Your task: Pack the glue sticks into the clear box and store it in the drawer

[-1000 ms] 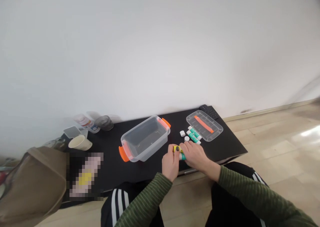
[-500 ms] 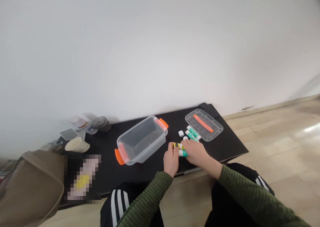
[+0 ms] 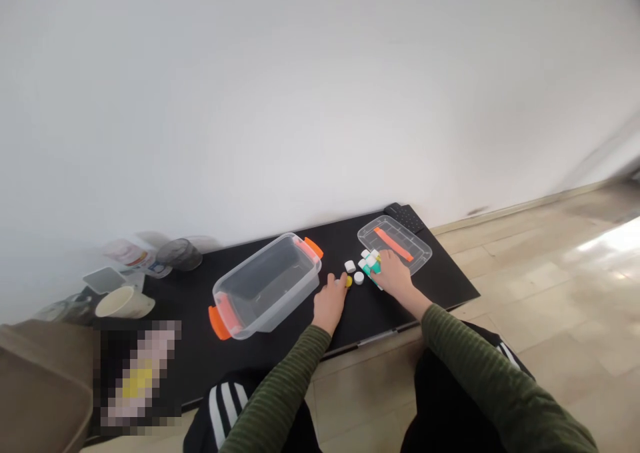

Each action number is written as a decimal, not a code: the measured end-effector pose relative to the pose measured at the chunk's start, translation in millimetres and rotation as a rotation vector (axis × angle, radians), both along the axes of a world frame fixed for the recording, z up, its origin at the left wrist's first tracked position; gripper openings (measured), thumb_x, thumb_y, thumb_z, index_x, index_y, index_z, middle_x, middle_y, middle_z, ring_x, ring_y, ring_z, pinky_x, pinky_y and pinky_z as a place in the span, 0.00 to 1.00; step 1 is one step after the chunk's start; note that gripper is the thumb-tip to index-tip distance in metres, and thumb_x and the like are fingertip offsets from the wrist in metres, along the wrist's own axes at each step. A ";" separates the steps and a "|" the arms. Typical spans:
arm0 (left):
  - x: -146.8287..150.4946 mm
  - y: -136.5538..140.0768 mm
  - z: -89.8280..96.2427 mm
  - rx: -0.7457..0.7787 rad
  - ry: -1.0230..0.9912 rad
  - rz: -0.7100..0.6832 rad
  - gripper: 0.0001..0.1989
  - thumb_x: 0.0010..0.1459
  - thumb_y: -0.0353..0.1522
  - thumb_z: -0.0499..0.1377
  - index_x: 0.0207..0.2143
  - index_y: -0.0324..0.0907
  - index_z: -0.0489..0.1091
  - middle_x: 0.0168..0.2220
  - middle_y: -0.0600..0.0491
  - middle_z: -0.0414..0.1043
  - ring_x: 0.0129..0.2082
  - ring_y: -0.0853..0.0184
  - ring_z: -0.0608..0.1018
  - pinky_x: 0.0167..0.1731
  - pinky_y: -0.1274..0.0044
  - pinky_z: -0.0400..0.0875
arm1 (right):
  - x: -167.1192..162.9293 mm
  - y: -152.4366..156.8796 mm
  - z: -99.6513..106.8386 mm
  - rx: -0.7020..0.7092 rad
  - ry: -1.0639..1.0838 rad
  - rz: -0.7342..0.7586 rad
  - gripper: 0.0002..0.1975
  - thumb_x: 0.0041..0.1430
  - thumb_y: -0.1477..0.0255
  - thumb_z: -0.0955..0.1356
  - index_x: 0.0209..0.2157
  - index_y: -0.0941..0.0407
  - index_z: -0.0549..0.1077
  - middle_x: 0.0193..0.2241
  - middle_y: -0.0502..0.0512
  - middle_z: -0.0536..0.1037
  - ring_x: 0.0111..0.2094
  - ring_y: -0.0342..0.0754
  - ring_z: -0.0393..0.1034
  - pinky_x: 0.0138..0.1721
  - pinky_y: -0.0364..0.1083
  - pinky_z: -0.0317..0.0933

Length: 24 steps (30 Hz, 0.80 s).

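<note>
Because the green-and-white sticks (image 3: 375, 267) look light, stiff and smooth, they should hold best round the barrel, where the fingers of the right hand (image 3: 397, 277) appear clamped, near the lid (image 3: 420, 253) on the worktop (image 3: 350, 320). Fingers of the left hand (image 3: 329, 304) touch a yellow cap (image 3: 349, 282), their grip unclear, near the open tub (image 3: 293, 305), whose floor shows inside.

Bare table (image 3: 367, 316) gives me room between my left hand (image 3: 329, 303) and right hand (image 3: 393, 275) near the front edge. Two white caps (image 3: 359, 278) sit farther back, the box (image 3: 295, 299) blocks me leftward, and the wall (image 3: 320, 120) closes off the rear.
</note>
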<state>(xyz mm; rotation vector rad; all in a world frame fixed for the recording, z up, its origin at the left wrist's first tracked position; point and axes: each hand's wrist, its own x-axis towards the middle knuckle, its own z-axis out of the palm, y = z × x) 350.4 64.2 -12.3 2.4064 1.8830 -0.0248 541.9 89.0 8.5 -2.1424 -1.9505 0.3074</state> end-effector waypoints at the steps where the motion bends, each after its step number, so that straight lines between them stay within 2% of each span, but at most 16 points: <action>1: 1.1 -1.2 -0.2 0.021 -0.010 0.007 0.21 0.66 0.35 0.50 0.61 0.47 0.57 0.51 0.44 0.64 0.37 0.64 0.78 0.28 0.78 0.70 | -2.7 0.6 -1.5 0.014 -0.004 0.000 0.19 0.56 0.65 0.68 0.47 0.56 0.65 0.46 0.60 0.71 0.49 0.54 0.66 0.33 0.44 0.59; 4: 4.1 -9.1 12.0 0.131 -0.061 -0.023 0.22 0.64 0.31 0.52 0.60 0.43 0.59 0.52 0.44 0.64 0.42 0.64 0.76 0.29 0.79 0.70 | -11.4 2.2 -4.4 0.036 -0.017 -0.002 0.19 0.56 0.66 0.68 0.48 0.57 0.65 0.46 0.61 0.70 0.50 0.55 0.64 0.33 0.45 0.60; 6: 2.0 -16.2 30.2 0.246 -0.102 -0.115 0.18 0.64 0.29 0.50 0.56 0.44 0.63 0.50 0.46 0.67 0.44 0.64 0.75 0.32 0.78 0.71 | -17.1 4.1 -4.9 0.039 -0.021 -0.011 0.19 0.56 0.66 0.67 0.48 0.57 0.66 0.46 0.61 0.70 0.50 0.55 0.63 0.33 0.46 0.61; 8: -8.7 -22.4 51.6 0.376 -0.140 -0.189 0.15 0.65 0.29 0.50 0.52 0.45 0.68 0.47 0.47 0.71 0.44 0.62 0.74 0.39 0.73 0.70 | -22.2 6.4 -5.0 0.041 -0.015 -0.019 0.20 0.56 0.65 0.67 0.50 0.57 0.65 0.47 0.61 0.69 0.51 0.55 0.62 0.33 0.46 0.61; 10: -29.9 -25.9 69.5 0.497 -0.174 -0.115 0.14 0.64 0.30 0.52 0.49 0.45 0.70 0.49 0.46 0.72 0.48 0.58 0.73 0.46 0.68 0.68 | -26.0 8.2 -5.6 0.049 -0.012 -0.021 0.22 0.57 0.64 0.68 0.52 0.56 0.65 0.47 0.60 0.69 0.51 0.55 0.60 0.34 0.45 0.61; 12: -57.5 -26.1 79.1 0.553 -0.175 0.025 0.12 0.61 0.31 0.55 0.46 0.44 0.72 0.51 0.46 0.72 0.51 0.55 0.73 0.48 0.65 0.67 | -28.1 8.9 -7.3 0.065 -0.025 -0.013 0.23 0.58 0.62 0.67 0.53 0.56 0.64 0.48 0.61 0.68 0.52 0.55 0.59 0.34 0.45 0.61; 13: -71.1 -25.4 80.5 0.537 -0.177 0.086 0.11 0.60 0.31 0.56 0.45 0.43 0.73 0.50 0.46 0.73 0.51 0.55 0.73 0.48 0.65 0.67 | -28.4 8.9 -8.7 0.076 -0.035 -0.006 0.23 0.59 0.62 0.67 0.53 0.56 0.64 0.48 0.61 0.68 0.52 0.55 0.58 0.34 0.45 0.61; 15: -92.2 -23.3 78.2 0.407 -0.190 0.152 0.11 0.58 0.30 0.57 0.44 0.44 0.73 0.46 0.49 0.76 0.45 0.57 0.77 0.43 0.69 0.70 | -27.7 8.6 -12.1 0.102 -0.058 0.009 0.22 0.60 0.62 0.66 0.53 0.56 0.64 0.49 0.62 0.68 0.51 0.56 0.58 0.37 0.46 0.61; 18: -100.2 -20.1 70.4 0.317 -0.244 0.172 0.15 0.58 0.29 0.55 0.47 0.46 0.72 0.46 0.52 0.77 0.42 0.61 0.79 0.38 0.74 0.72 | -24.9 7.9 -17.4 0.139 -0.085 0.026 0.23 0.61 0.61 0.66 0.54 0.58 0.65 0.49 0.63 0.69 0.50 0.56 0.58 0.41 0.48 0.61; 21: -86.1 -17.3 65.2 0.423 -0.334 0.080 0.17 0.60 0.27 0.53 0.50 0.45 0.70 0.49 0.51 0.76 0.46 0.62 0.78 0.43 0.74 0.73 | -23.0 5.9 -19.1 0.160 -0.099 0.036 0.24 0.61 0.62 0.66 0.54 0.59 0.66 0.50 0.65 0.70 0.51 0.57 0.59 0.43 0.50 0.60; 24: -68.5 -15.3 62.3 0.546 -0.432 -0.060 0.15 0.62 0.27 0.52 0.49 0.43 0.71 0.50 0.47 0.74 0.50 0.62 0.76 0.51 0.71 0.70 | -25.1 -0.7 -16.3 0.224 -0.098 0.081 0.26 0.61 0.60 0.65 0.56 0.61 0.65 0.54 0.68 0.69 0.54 0.60 0.58 0.48 0.54 0.58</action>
